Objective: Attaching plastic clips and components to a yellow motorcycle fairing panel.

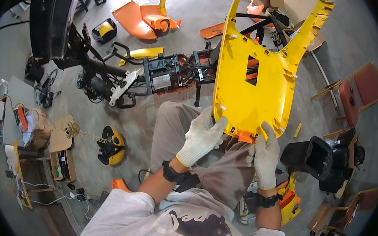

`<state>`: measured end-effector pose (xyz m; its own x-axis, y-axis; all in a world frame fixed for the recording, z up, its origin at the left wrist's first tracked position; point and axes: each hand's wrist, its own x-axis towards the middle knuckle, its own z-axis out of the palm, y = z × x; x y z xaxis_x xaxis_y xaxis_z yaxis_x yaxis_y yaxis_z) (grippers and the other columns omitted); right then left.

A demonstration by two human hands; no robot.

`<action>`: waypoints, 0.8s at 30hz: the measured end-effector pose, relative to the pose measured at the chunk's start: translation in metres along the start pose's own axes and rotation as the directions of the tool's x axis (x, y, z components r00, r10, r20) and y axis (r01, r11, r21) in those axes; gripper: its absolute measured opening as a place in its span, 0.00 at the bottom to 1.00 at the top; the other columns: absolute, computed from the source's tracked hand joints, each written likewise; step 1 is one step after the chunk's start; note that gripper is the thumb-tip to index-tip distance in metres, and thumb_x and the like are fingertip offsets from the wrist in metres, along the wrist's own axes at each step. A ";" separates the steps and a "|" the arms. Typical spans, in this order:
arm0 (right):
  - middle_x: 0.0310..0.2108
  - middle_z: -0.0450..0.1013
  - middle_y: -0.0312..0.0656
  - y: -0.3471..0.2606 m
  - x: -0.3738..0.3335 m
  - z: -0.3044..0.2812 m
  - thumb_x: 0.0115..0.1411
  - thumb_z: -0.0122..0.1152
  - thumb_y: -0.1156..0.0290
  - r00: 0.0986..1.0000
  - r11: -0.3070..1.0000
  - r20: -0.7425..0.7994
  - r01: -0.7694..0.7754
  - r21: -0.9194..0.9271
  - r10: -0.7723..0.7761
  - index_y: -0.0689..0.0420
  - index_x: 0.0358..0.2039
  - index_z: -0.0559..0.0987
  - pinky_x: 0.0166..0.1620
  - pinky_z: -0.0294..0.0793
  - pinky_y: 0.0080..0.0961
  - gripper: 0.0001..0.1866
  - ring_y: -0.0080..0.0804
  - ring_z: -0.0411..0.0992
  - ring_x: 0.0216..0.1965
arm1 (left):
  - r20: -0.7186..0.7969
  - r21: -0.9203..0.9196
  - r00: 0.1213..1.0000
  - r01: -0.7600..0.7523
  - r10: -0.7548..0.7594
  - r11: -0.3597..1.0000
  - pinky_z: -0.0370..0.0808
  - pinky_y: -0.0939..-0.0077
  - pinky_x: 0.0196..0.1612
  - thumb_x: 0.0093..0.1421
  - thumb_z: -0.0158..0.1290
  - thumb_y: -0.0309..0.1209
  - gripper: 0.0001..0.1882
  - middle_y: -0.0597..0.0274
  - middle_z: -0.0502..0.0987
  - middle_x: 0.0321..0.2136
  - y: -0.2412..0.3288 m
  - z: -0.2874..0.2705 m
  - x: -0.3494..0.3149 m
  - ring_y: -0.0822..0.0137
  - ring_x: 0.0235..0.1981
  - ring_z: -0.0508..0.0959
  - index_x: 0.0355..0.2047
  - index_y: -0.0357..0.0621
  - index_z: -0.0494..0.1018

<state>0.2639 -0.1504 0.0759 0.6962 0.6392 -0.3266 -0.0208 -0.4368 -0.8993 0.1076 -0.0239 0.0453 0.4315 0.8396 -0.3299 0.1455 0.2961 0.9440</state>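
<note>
A large yellow plastic body panel (pixel 253 103) with two long arms and a rectangular cut-out is held up in front of me, its far end pointing away. My left hand (pixel 203 135), in a white knit glove, is closed on its near left corner. At the near right corner my right hand (pixel 265 154), gloved too, grips the edge, thumb on the upper face. Between the hands a small orange plastic part (pixel 244 136) sits at the panel's near edge; whether it is fastened there I cannot tell. The fingers beneath the panel are partly hidden.
A stripped scooter frame (pixel 161 73) stands just ahead, partly behind the panel. Orange fairings (pixel 145 22) lie on the floor beyond it. To the right are a black plastic bin (pixel 309 157) and a red folding chair (pixel 357 94). A yellow-black part (pixel 112 146) lies left.
</note>
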 end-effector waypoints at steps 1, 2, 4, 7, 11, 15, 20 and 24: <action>0.21 0.73 0.40 0.002 0.000 0.000 0.74 0.49 0.70 1.000 1.000 -0.006 0.022 0.010 -0.022 0.60 0.69 0.69 0.22 0.73 0.27 0.24 0.25 0.71 0.17 | 0.016 -0.007 1.000 0.004 -0.004 1.000 0.79 0.75 0.26 0.70 0.56 0.40 0.23 0.60 0.82 0.29 0.001 0.000 0.000 0.74 0.20 0.81 0.58 0.35 0.73; 0.23 0.76 0.44 0.004 0.000 0.001 0.74 0.50 0.70 0.993 0.991 -0.045 0.101 -0.091 -0.106 0.60 0.66 0.72 0.26 0.75 0.30 0.22 0.30 0.74 0.19 | 0.038 -0.022 0.999 0.007 -0.006 1.000 0.79 0.75 0.26 0.70 0.56 0.39 0.23 0.61 0.82 0.28 0.002 -0.001 -0.001 0.74 0.20 0.80 0.57 0.36 0.73; 0.27 0.81 0.52 0.011 -0.005 0.004 0.73 0.53 0.69 0.959 0.933 -0.105 0.223 -0.284 -0.262 0.61 0.60 0.78 0.33 0.80 0.36 0.19 0.39 0.81 0.24 | 0.051 0.044 0.998 0.025 -0.027 0.999 0.79 0.77 0.25 0.71 0.55 0.38 0.20 0.64 0.80 0.27 0.006 -0.003 -0.002 0.76 0.20 0.79 0.56 0.36 0.73; 0.33 0.83 0.54 0.019 -0.009 0.008 0.72 0.57 0.68 0.811 0.740 -0.112 0.455 -0.496 -0.574 0.62 0.51 0.82 0.39 0.80 0.37 0.14 0.48 0.84 0.32 | 0.049 0.022 0.998 0.026 -0.027 0.999 0.80 0.78 0.25 0.71 0.55 0.38 0.20 0.63 0.80 0.28 0.009 -0.001 -0.006 0.76 0.21 0.80 0.56 0.36 0.72; 0.35 0.83 0.58 0.025 -0.009 0.001 0.71 0.58 0.65 0.836 0.721 -0.055 0.436 -0.538 -0.546 0.59 0.46 0.84 0.43 0.82 0.46 0.12 0.57 0.83 0.38 | 0.044 0.057 0.999 0.020 -0.022 0.998 0.80 0.78 0.25 0.72 0.56 0.37 0.18 0.61 0.81 0.30 0.011 0.002 -0.009 0.74 0.21 0.81 0.55 0.38 0.72; 0.40 0.83 0.57 0.027 -0.003 -0.006 0.72 0.54 0.67 0.889 0.782 -0.060 0.365 -0.505 -0.454 0.58 0.52 0.82 0.47 0.81 0.46 0.15 0.58 0.83 0.41 | 0.073 0.111 0.996 0.047 -0.055 0.993 0.82 0.76 0.26 0.71 0.55 0.37 0.18 0.58 0.81 0.30 0.013 0.004 -0.012 0.72 0.22 0.82 0.54 0.36 0.72; 0.38 0.84 0.57 0.037 0.007 -0.008 0.73 0.52 0.67 0.853 0.798 -0.123 0.412 -0.439 -0.508 0.59 0.56 0.81 0.45 0.82 0.44 0.17 0.55 0.84 0.38 | 0.076 0.131 0.995 0.053 -0.063 0.990 0.82 0.76 0.26 0.71 0.55 0.37 0.19 0.60 0.82 0.30 0.010 0.009 -0.014 0.72 0.21 0.82 0.54 0.35 0.72; 0.39 0.83 0.57 0.047 0.012 -0.009 0.72 0.53 0.68 0.977 0.975 -0.087 0.181 -0.132 -0.193 0.56 0.56 0.81 0.48 0.82 0.47 0.16 0.57 0.83 0.41 | 0.101 0.055 0.993 0.062 -0.068 0.997 0.82 0.75 0.25 0.71 0.57 0.35 0.18 0.59 0.82 0.31 -0.001 0.006 -0.007 0.71 0.22 0.82 0.55 0.36 0.73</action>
<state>0.2780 -0.1685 0.0325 0.7467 0.6542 -0.1202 0.2006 -0.3938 -0.8970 0.1098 -0.0326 0.0467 0.5082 0.7675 -0.3907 0.2213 0.3221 0.9205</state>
